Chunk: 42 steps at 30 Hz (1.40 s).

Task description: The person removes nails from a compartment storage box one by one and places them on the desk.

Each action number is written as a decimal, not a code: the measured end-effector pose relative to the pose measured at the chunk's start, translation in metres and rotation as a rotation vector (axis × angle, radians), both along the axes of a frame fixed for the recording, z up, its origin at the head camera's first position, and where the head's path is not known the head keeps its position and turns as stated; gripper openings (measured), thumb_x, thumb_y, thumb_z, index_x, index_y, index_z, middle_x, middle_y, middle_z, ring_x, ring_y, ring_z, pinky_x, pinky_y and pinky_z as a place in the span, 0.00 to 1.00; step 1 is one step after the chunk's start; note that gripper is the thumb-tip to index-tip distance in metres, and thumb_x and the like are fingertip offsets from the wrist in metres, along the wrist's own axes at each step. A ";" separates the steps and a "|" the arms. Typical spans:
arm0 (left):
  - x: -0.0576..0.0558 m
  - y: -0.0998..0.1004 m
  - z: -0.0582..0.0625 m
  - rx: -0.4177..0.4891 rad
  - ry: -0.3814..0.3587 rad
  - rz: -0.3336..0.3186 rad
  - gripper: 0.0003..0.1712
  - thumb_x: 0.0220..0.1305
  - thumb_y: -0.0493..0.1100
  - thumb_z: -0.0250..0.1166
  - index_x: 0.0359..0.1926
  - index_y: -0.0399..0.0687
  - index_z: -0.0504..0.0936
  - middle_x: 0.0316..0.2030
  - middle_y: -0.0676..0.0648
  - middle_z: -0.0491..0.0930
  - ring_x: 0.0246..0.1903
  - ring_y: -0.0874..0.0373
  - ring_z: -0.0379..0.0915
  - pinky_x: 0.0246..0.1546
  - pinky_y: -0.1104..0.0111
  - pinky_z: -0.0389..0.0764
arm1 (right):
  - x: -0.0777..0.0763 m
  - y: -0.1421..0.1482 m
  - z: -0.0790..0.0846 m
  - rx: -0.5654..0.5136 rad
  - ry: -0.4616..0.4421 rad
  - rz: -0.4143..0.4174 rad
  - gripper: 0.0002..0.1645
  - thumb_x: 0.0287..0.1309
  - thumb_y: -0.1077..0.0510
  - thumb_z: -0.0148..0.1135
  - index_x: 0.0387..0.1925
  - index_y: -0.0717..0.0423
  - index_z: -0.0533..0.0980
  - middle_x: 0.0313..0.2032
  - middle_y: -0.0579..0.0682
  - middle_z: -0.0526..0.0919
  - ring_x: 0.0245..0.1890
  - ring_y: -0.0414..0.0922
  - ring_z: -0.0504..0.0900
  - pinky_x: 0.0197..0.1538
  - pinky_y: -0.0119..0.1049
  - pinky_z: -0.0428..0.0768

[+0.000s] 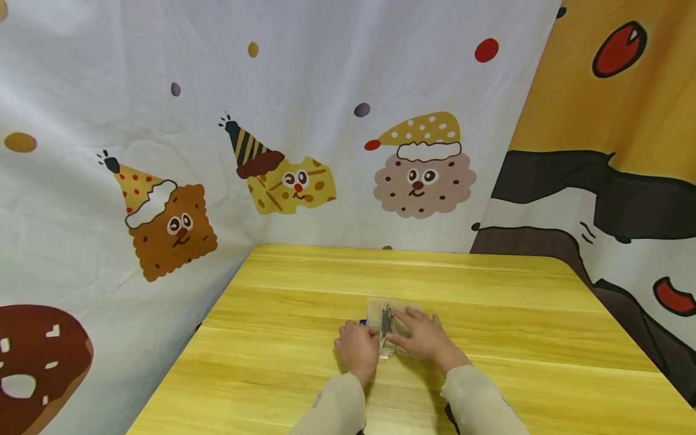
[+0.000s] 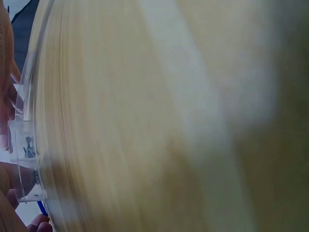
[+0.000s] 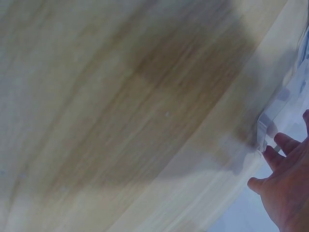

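A clear plastic box (image 1: 383, 352) lies on the wooden table, its lid folded out to the right. Small dark metal pieces (image 1: 386, 320), too small to name, fill its middle. My left hand (image 1: 359, 349) grips the box's left side; in the left wrist view its fingers (image 2: 14, 179) show against the transparent wall. From the right, my right hand (image 1: 426, 338) reaches over the box and lid with fingers spread, index finger and thumb near the metal pieces. The right wrist view shows those fingers (image 3: 285, 143) against the clear plastic (image 3: 280, 106). A small blue thing (image 1: 362, 322) peeks out beside the left hand.
The yellow wood-grain table (image 1: 283, 290) stretches around the box on all sides. Behind it and to its left hangs a white curtain (image 1: 315, 72) printed with cartoon snacks. An orange, black and white printed cloth (image 1: 625, 133) hangs at the right.
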<state>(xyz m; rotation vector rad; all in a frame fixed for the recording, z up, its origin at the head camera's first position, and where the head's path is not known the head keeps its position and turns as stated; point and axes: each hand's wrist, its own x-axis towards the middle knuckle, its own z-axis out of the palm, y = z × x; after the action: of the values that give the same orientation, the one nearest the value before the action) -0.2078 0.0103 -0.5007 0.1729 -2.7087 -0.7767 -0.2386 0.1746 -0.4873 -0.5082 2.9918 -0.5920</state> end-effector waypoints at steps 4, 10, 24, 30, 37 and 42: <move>-0.001 0.001 -0.002 -0.028 0.008 0.002 0.02 0.57 0.43 0.72 0.29 0.53 0.90 0.35 0.48 0.77 0.38 0.51 0.72 0.38 0.53 0.73 | 0.001 0.000 0.000 0.001 -0.001 0.000 0.44 0.63 0.30 0.56 0.73 0.47 0.64 0.70 0.65 0.63 0.70 0.64 0.59 0.67 0.71 0.45; -0.002 0.001 -0.003 -0.056 -0.016 -0.001 0.02 0.57 0.44 0.72 0.28 0.54 0.89 0.34 0.49 0.76 0.38 0.51 0.72 0.37 0.53 0.72 | 0.000 0.000 0.000 0.006 0.001 0.003 0.44 0.63 0.30 0.56 0.73 0.47 0.64 0.70 0.65 0.63 0.70 0.64 0.60 0.66 0.72 0.46; -0.002 0.005 0.003 -0.229 -0.045 -0.056 0.12 0.59 0.41 0.67 0.21 0.43 0.82 0.35 0.43 0.75 0.38 0.49 0.73 0.36 0.51 0.76 | 0.000 0.001 0.000 0.002 -0.008 0.005 0.45 0.62 0.29 0.56 0.73 0.46 0.64 0.70 0.64 0.63 0.71 0.63 0.59 0.67 0.71 0.45; -0.003 0.004 -0.001 -0.169 -0.024 -0.042 0.08 0.61 0.46 0.69 0.29 0.47 0.88 0.35 0.46 0.76 0.38 0.50 0.73 0.37 0.51 0.76 | 0.000 0.002 0.000 0.006 -0.001 0.001 0.44 0.63 0.29 0.56 0.73 0.46 0.64 0.70 0.64 0.63 0.70 0.63 0.60 0.67 0.71 0.46; -0.006 -0.003 -0.002 -0.061 -0.025 -0.054 0.02 0.57 0.44 0.73 0.30 0.53 0.90 0.35 0.48 0.77 0.39 0.49 0.74 0.37 0.49 0.76 | 0.001 0.001 0.001 0.003 -0.003 -0.008 0.43 0.63 0.31 0.57 0.73 0.46 0.64 0.70 0.64 0.64 0.70 0.63 0.60 0.67 0.71 0.46; -0.007 -0.006 0.001 -0.035 -0.045 -0.081 0.03 0.56 0.44 0.73 0.27 0.54 0.90 0.33 0.50 0.75 0.38 0.51 0.72 0.39 0.49 0.75 | 0.002 0.001 0.001 0.010 -0.003 -0.010 0.43 0.63 0.31 0.57 0.73 0.46 0.64 0.70 0.64 0.64 0.70 0.63 0.60 0.67 0.71 0.46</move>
<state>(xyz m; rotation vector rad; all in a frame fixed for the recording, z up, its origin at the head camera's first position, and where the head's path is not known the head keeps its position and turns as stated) -0.2144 0.0047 -0.4998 0.0742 -2.7848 -0.7557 -0.2366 0.1754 -0.4858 -0.4910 2.9944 -0.5770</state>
